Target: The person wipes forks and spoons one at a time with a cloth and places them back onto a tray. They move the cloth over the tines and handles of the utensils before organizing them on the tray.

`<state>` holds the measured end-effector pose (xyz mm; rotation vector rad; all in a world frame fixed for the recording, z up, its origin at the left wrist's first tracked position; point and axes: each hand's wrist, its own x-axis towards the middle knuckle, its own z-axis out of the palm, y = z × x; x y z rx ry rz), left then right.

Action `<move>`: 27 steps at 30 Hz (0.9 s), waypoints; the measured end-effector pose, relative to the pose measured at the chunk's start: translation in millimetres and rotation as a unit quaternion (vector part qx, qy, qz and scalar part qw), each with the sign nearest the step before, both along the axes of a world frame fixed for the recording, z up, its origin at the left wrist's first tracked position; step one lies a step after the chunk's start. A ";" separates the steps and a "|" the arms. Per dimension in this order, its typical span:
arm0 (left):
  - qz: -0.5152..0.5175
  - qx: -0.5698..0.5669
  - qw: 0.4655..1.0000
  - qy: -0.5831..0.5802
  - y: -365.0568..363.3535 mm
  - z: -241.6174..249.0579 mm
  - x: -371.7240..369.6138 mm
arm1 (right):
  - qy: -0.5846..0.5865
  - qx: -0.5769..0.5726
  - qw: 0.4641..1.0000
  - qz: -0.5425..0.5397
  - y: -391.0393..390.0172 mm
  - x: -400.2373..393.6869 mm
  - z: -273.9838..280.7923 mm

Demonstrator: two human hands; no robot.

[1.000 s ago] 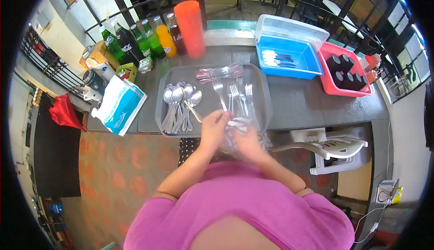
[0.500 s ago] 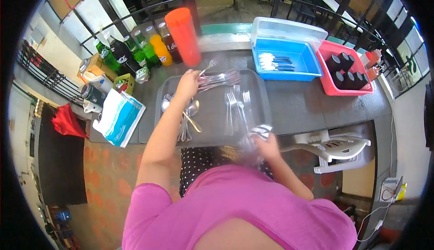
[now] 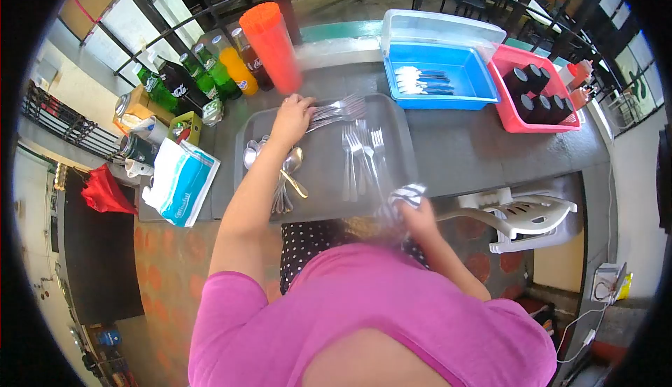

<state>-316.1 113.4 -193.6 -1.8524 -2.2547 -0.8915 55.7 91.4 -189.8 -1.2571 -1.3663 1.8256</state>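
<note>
We see shiny metal forks (image 3: 365, 150) on a smooth grey plastic tray (image 3: 322, 170), glossy blue plastic box (image 3: 439, 93), and striped soft cloth (image 3: 407, 195).

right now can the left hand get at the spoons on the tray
Probably yes: the spoons lie close by on the same tray. But the left hand is at the fork pile and its forearm crosses above some spoons, so it would likely need to draw back.

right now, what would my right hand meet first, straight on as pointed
Probably the near-right corner of the tray, just beyond the striped cloth your right hand holds; depth is unclear, so it might pass above
</note>
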 end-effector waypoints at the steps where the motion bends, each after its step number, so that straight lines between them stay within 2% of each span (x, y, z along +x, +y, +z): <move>1: 0.001 -0.001 1.000 0.000 -3.2 5.2 10.9 | -0.009 0.004 1.000 0.006 -0.7 -0.8 9.7; 3: -0.060 -0.007 0.996 -0.066 -16.2 19.1 36.9 | -0.017 0.006 1.000 0.013 -0.9 -1.7 14.3; 4: -0.103 -0.039 0.974 -0.196 -26.4 42.7 55.3 | -0.027 0.011 0.999 0.015 -0.7 -1.6 13.1; 5: -0.145 -0.070 0.933 -0.322 -39.9 77.1 73.2 | -0.036 0.016 0.999 0.015 -0.8 -0.9 11.3; 6: -0.253 -0.098 0.883 -0.384 -56.4 113.7 81.5 | -0.037 0.014 0.999 0.012 -0.7 -0.2 6.4; 7: -0.396 -0.092 0.851 -0.333 -78.2 158.2 87.6 | -0.056 0.012 0.998 -0.002 -0.7 0.7 -1.3; 9: -0.642 -0.109 0.684 -0.329 -123.9 219.7 113.3 | -0.073 0.010 0.997 -0.016 -2.1 4.4 -13.6; 10: -0.700 -0.126 0.621 -0.330 -142.8 239.6 125.5 | -0.068 0.004 0.998 -0.009 -2.0 5.8 -18.0; 11: -0.731 -0.142 0.584 -0.323 -158.8 249.6 140.5 | -0.060 0.000 0.998 -0.003 -0.9 4.0 -19.5; 14: -0.738 -0.166 0.573 -0.315 -181.2 263.2 168.7 | -0.049 -0.047 0.998 0.002 -5.5 -0.9 1.2; 17: -0.733 -0.177 0.578 -0.312 -192.7 263.8 175.1 | 0.002 -0.031 0.999 0.021 -7.7 -3.2 -9.8; 19: -0.726 -0.184 0.585 -0.312 -197.9 263.5 177.8 | 0.037 -0.030 0.998 0.038 -12.9 -4.9 2.3; 21: -0.721 -0.190 0.589 -0.312 -204.4 262.8 179.7 | -0.015 -0.003 0.999 0.045 -21.6 -5.5 12.6; 25: -0.716 -0.200 0.590 -0.316 -210.1 259.2 184.4 | 0.008 -0.005 0.997 0.073 -27.2 0.1 9.1; 27: -0.716 -0.198 0.592 -0.311 -214.7 257.6 186.5 | -0.032 -0.036 0.996 0.072 -26.3 2.6 9.6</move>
